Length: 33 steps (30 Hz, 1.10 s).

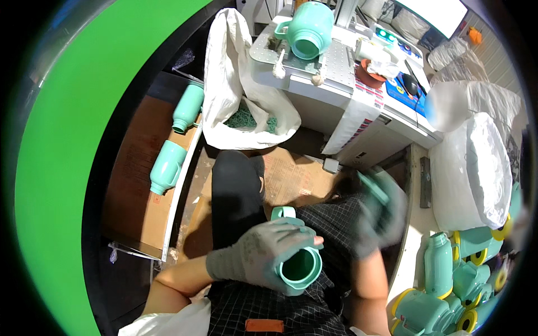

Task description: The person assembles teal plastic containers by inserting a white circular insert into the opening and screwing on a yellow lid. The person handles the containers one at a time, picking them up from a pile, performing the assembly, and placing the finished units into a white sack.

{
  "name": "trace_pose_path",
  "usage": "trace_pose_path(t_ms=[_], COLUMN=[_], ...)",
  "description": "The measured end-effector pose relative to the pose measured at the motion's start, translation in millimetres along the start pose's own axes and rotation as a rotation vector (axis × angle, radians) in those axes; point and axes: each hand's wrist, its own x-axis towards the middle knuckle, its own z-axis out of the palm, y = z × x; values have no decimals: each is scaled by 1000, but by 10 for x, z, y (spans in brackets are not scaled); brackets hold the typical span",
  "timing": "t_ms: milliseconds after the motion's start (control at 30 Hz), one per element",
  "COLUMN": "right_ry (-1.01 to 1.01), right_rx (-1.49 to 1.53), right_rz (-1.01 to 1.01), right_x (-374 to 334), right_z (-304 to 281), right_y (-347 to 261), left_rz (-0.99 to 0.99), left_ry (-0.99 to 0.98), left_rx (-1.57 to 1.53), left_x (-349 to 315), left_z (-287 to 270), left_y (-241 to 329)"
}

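Jug (300, 267) seems light, stiff, best held round its body, where left fingers (292, 237) curl; right hand (382, 221) blurs past telling.

Ahead of seated person (241, 313): workbench (316, 91), jug (314, 23) over its perforated plate (341, 68); mouse (411, 84) on mat (398, 96) to right. Left of bench, sack (217, 84), scraps (245, 119) inside; farther left, two jugs (167, 164) in tray (130, 162). Far right, flask pile (438, 269), nearer than plastic bag (466, 168).

No wording is legible; the white label strip (356, 119) and floor cardboard (288, 168) carry tiny, blurred print
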Motion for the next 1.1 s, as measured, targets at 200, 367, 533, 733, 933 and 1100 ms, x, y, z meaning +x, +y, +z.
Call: trace_pose_path(t_ms=[200,367,533,733,933,1100], right_ry=[-246,-220,-63,308,-30,-297], right_rx=[124,-18,-224,-864,-1250,-1381], right_rz=[320,124,190,162,283,406], right_x=[361,-282,-677,400,1400,1541], right_z=[1182,588,-940,-2741,-3877,-3743], right_y=[377,489,715,555,1023,1059], left_rz=[-45,-35,-177,55,33,15], left_ry=[-21,-70,-22,-248,-231,-213], left_rx=[-30,76,-336,3,35,12], left_x=[29,86,419,769,825,801], left_z=[53,-82,-126,411,410,488], left_y=[17,-54,37,-263,-210,-228])
